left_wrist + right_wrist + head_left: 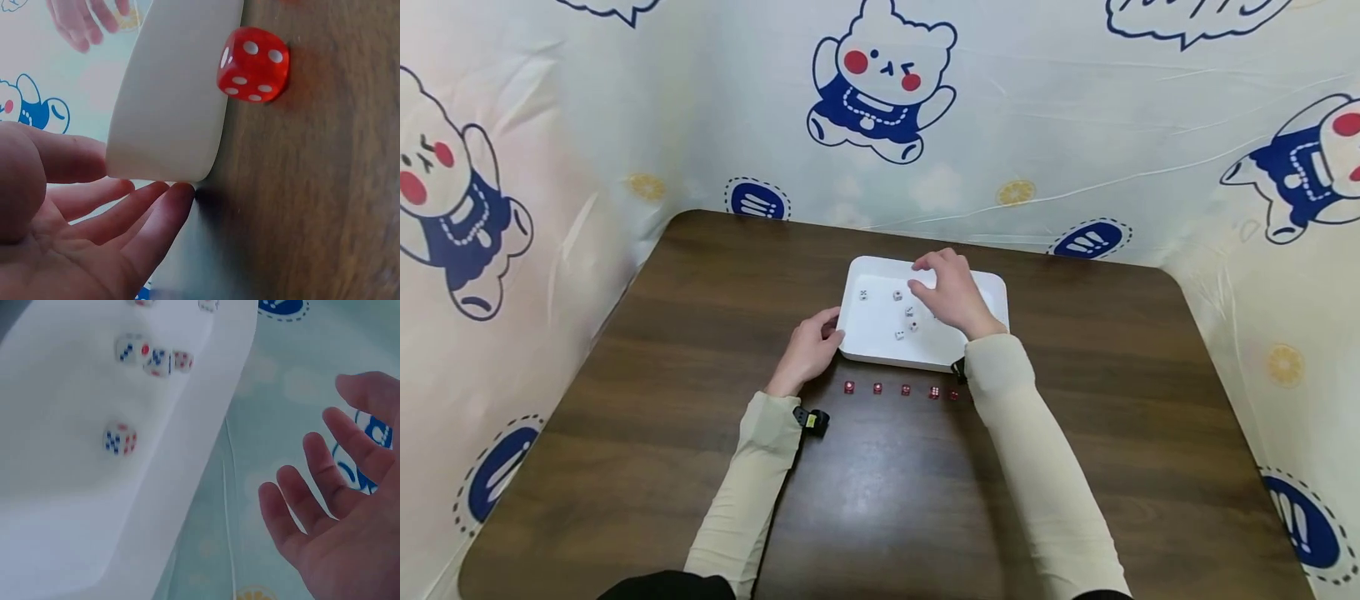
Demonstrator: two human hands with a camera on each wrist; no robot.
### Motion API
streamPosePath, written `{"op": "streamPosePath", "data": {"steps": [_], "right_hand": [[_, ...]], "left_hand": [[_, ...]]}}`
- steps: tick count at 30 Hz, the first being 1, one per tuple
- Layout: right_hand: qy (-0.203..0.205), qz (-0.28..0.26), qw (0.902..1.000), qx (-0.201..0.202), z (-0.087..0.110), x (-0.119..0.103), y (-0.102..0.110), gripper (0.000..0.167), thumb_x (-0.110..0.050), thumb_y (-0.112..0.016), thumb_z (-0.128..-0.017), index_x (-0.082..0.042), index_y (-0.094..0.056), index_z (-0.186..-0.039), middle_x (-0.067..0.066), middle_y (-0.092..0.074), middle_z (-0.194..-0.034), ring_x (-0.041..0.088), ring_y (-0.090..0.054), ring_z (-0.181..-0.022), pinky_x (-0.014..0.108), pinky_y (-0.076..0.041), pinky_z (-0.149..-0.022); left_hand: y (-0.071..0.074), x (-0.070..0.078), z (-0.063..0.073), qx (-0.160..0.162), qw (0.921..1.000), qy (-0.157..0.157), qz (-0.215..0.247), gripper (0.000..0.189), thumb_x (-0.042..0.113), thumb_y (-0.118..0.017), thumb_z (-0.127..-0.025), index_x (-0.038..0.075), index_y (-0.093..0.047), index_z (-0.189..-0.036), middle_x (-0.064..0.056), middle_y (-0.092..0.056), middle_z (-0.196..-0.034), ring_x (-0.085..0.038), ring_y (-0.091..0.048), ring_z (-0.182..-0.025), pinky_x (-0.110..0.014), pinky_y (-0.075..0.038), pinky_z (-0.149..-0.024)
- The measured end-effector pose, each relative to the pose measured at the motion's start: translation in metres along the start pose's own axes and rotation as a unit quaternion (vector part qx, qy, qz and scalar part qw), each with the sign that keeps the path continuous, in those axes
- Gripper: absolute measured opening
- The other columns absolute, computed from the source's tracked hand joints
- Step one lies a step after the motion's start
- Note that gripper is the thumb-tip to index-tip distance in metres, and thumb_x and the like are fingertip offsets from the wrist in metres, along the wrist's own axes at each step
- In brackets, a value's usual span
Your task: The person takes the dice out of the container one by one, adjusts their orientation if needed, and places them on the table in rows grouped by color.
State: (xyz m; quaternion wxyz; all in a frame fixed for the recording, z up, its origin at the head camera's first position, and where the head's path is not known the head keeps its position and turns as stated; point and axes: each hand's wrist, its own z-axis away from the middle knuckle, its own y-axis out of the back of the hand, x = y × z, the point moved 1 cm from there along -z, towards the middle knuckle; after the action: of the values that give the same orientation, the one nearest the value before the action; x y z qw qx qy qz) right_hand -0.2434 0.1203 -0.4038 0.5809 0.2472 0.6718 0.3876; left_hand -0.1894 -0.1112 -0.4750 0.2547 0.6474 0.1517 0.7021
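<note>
A shallow white tray (880, 354) lies on the brown table, with several small white dice in it, among them a white die (119, 439) with blue and red pips. My left hand (808, 350) is at the tray's left end. In the left wrist view its thumb and fairly straight fingertips (181, 194) touch the tray near a corner. Over the tray's right part hovers my right hand (953, 293), fingers spread and loosely bent, with nothing held. It hides some of the tray's inside.
Several red dice stand in a row just in front of the tray, including a red die (877, 388) and one close by the tray wall in the left wrist view. The wooden table (647, 433) is bordered by a printed cloth (715, 108) at the back and sides.
</note>
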Motion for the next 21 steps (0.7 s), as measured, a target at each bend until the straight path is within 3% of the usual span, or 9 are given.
{"op": "streamPosePath", "data": {"steps": [7, 14, 18, 21], "right_hand": [[0.009, 0.054, 0.9953, -0.079, -0.017, -0.011, -0.032, 0.029, -0.024, -0.062, -0.092, -0.007, -0.064, -0.116, 0.014, -0.054, -0.12, 0.03, -0.044, -0.115, 0.043, -0.041, -0.098], [-0.005, 0.155, 0.9786, -0.135, -0.028, -0.023, -0.053, 0.035, -0.026, -0.064, -0.091, -0.013, -0.061, -0.123, 0.013, -0.052, -0.127, 0.032, -0.04, -0.121, 0.05, -0.039, -0.103], [-0.008, 0.176, 0.9741, -0.141, -0.035, -0.028, -0.06, 0.037, -0.027, -0.064, -0.092, -0.016, -0.059, -0.127, 0.013, -0.048, -0.135, 0.033, -0.037, -0.126, 0.053, -0.035, -0.107], [-0.009, 0.189, 0.9704, -0.149, -0.039, -0.031, -0.065, 0.041, -0.028, -0.062, -0.093, -0.017, -0.056, -0.132, 0.013, -0.045, -0.138, 0.034, -0.035, -0.129, 0.054, -0.033, -0.107]], "left_hand": [[0.002, -0.003, -0.001, -0.014, 0.9998, -0.004, 0.012, 0.044, 0.014, -0.048, -0.1, 0.005, -0.046, -0.143, -0.018, -0.057, -0.136, -0.03, -0.056, -0.122, -0.046, -0.044, -0.102], [0.005, -0.003, 0.0, -0.021, 0.9997, -0.009, 0.004, 0.046, 0.013, -0.05, -0.099, 0.004, -0.045, -0.143, -0.018, -0.058, -0.134, -0.029, -0.057, -0.12, -0.046, -0.044, -0.102], [0.007, -0.005, 0.0, -0.023, 0.9986, -0.04, -0.027, 0.05, 0.013, -0.051, -0.099, 0.003, -0.04, -0.146, -0.019, -0.055, -0.137, -0.03, -0.056, -0.119, -0.046, -0.044, -0.103], [0.008, -0.006, 0.001, -0.025, 0.9949, -0.073, -0.065, 0.052, 0.015, -0.05, -0.099, 0.003, -0.037, -0.148, -0.018, -0.048, -0.144, -0.029, -0.05, -0.129, -0.046, -0.039, -0.109]]}}
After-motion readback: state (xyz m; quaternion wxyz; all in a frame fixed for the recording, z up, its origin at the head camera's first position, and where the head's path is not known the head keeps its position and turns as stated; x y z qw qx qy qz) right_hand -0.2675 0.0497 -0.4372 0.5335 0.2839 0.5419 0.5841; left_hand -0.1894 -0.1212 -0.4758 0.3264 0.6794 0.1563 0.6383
